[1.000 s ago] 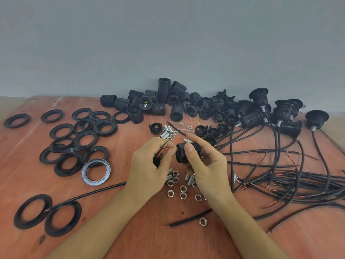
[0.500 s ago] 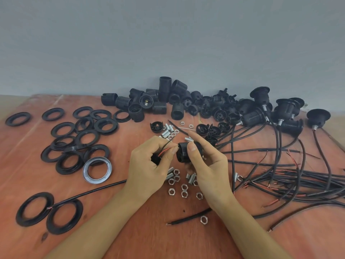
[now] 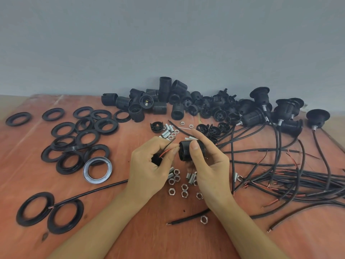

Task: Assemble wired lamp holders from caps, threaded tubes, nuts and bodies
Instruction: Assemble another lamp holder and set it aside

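My right hand [image 3: 211,165] grips a black threaded body [image 3: 183,152] from its right side, thumb across the front, fingers curled over the top. My left hand [image 3: 147,169] pinches the red and black wire ends [image 3: 166,151] between thumb and forefinger, just left of the body's open mouth. I cannot tell whether the wire ends have entered the body. A small black part [image 3: 156,160] sits in the left palm; I cannot tell what kind of part it is.

Positions relative to the body:
- Just below it: loose nuts [image 3: 177,184] and short threaded tubes [image 3: 191,177] on the table [image 3: 130,236].
- Well to its left: overlapping black rings [image 3: 80,139], one of them grey-faced.
- Behind it: a pile of bodies and caps [image 3: 168,101] along the table's far edge, against the wall [image 3: 168,43].
- To its right: wired holders [image 3: 261,113], their cables [image 3: 298,180] trailing in a tangle toward the right edge.

Bare wood shows below the nuts, between my forearms, crossed by one short cable [image 3: 186,218]. A further strip of bare wood lies between the rings and my left hand.
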